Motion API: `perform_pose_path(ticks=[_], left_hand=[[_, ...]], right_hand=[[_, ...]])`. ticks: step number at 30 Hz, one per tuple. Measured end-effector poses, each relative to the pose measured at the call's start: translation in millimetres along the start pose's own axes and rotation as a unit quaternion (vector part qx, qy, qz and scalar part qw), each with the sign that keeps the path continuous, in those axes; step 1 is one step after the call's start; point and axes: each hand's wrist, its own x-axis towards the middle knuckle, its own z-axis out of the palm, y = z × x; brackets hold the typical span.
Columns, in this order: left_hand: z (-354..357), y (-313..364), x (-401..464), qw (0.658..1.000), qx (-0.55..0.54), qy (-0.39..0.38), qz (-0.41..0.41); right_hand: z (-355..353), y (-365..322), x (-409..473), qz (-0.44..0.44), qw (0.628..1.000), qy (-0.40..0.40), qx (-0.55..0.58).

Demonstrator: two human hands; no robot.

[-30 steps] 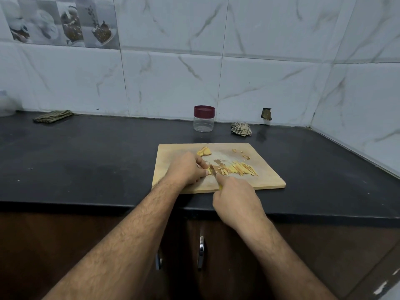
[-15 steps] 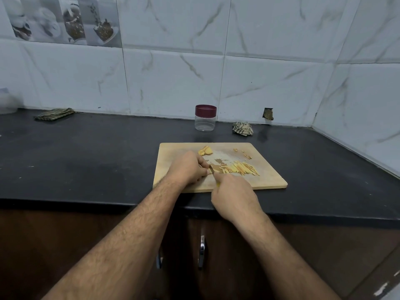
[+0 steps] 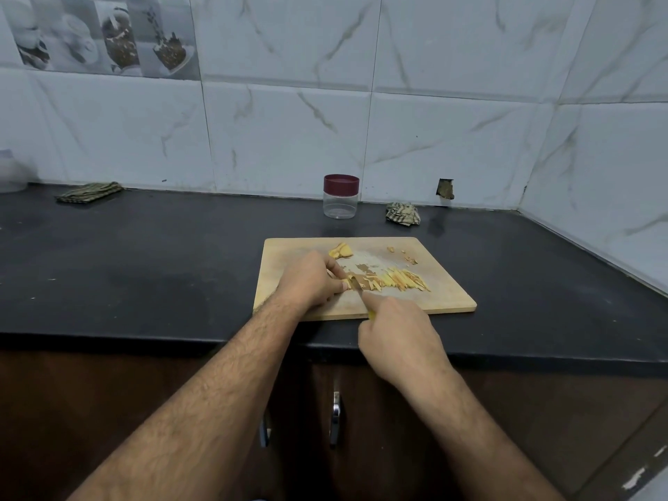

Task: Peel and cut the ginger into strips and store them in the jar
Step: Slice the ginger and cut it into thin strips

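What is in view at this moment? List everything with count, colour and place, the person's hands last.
cutting board: 1, light wood, counter centre
ginger strips: a pile, yellow, on the board, right of the knife
ginger piece: 1, yellow, board's far edge
peel bits: a few, brown, board's far right
knife: 1, yellow handle, on the board between the hands
jar: 1, clear with maroon lid on, behind the board
folded cloth: 1, green, far left
crumpled cloth: 1, striped, right of the jar
counter: 1, black
left hand: holds ginger being cut
right hand: grips the knife
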Motion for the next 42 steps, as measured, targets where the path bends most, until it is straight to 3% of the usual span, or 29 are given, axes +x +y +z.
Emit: perform_pose_path(ticks=[22, 42], left_hand=[[-0.9, 0.9, -1.0, 1.0, 0.006, -0.002, -0.001], [0.0, 0.5, -1.7, 0.999, -0.035, 0.004, -0.037]], right_hand=[[9.1, -2.7, 6.1, -0.011, 0.999, -0.023, -0.041], [4.1, -2.9, 15.9, -0.021, 1.0, -0.015, -0.007]])
